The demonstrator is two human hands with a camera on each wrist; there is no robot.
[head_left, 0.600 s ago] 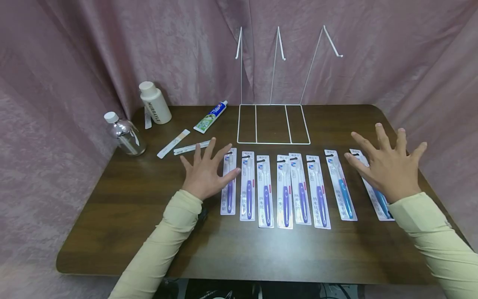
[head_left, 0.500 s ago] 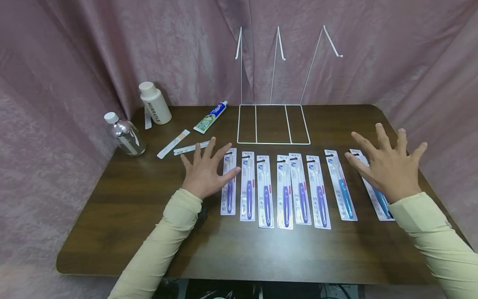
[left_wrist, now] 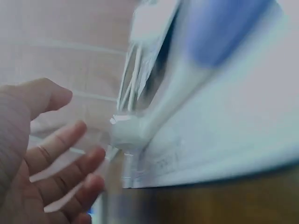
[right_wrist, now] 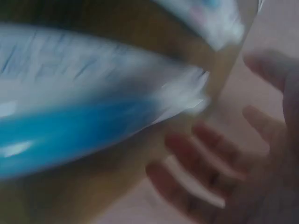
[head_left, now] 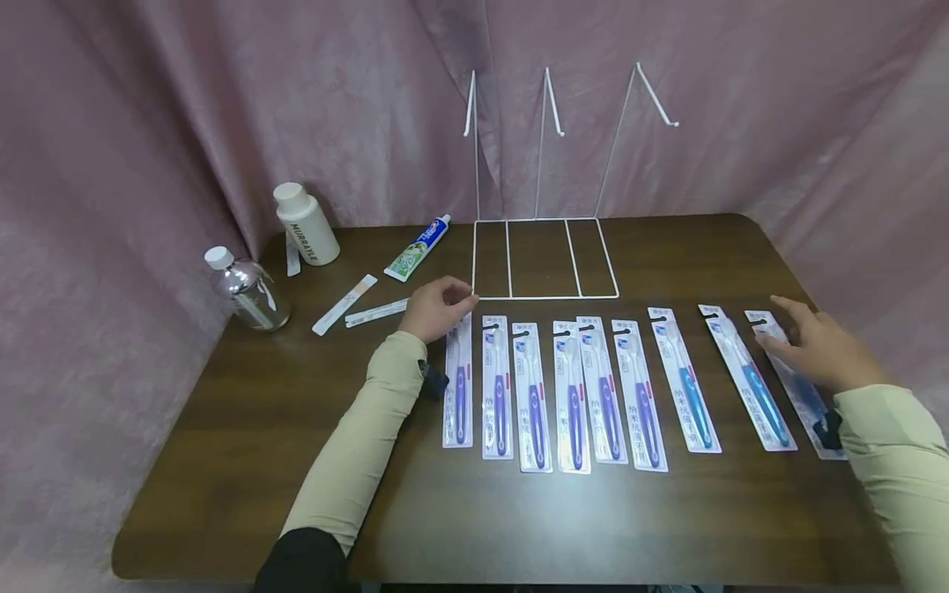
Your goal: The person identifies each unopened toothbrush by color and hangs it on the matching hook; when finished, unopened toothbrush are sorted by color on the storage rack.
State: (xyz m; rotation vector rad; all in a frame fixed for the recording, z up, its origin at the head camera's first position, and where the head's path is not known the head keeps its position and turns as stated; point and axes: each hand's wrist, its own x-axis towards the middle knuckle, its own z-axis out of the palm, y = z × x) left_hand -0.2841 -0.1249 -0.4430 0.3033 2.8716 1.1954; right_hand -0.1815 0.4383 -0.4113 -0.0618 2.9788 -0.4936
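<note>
1. Likely the toothbrush packs were light, thin, bendy and slick; best pinched at the top card edge.
2. Left hand (head_left: 436,306), fingers loosely curled, touched the leftmost pack (head_left: 460,380) at centre frame; whether it gripped, I could not tell.
3. Right hand (head_left: 823,350) lay relaxed on the rightmost pack (head_left: 797,387), right edge of the worktop (head_left: 296,461).
</note>
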